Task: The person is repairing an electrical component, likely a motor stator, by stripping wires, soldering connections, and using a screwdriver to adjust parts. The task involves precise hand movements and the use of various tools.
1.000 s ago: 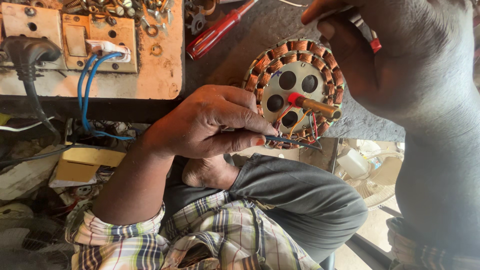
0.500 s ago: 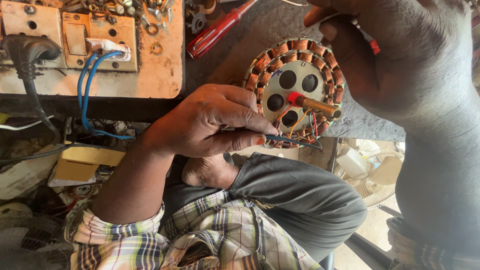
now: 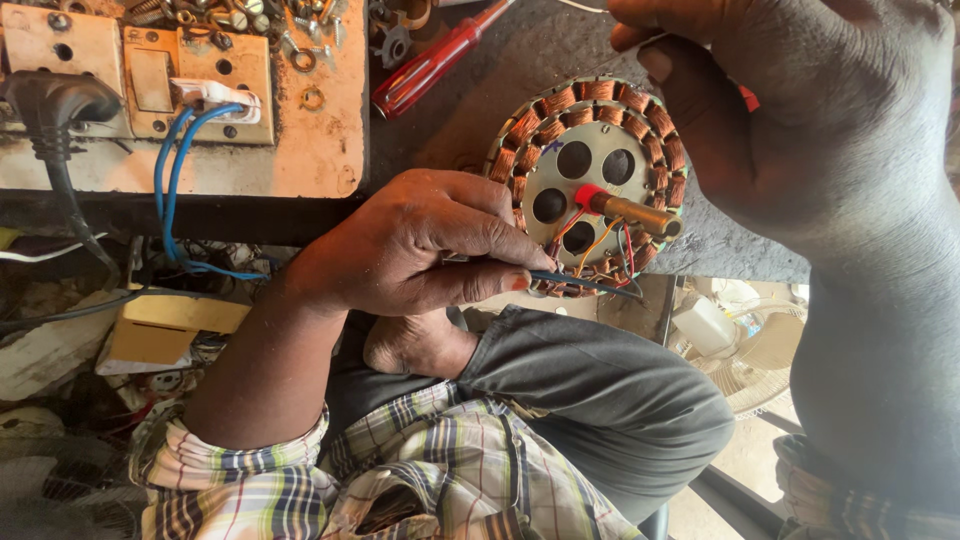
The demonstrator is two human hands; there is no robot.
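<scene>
**Motor winding at the bench edge, both hands on it**

I see the fan motor winding [image 3: 590, 185] lying flat near the front edge of the bench [image 3: 470, 120], brass shaft up. My left hand [image 3: 430, 245] pinches a thin dark wire [image 3: 585, 284] against its lower rim. My right hand [image 3: 800, 110] is curled over its right side, gripping a small red-tipped tool. A red screwdriver [image 3: 440, 60] lies behind it, a switchboard [image 3: 150, 90] at the left.

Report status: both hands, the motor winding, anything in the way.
Left hand pinching dark wires at the winding's lower edge. Right hand above the copper winding, gripping a small red-tipped tool. Brass shaft sticks out; red screwdriver lies clear.
</scene>
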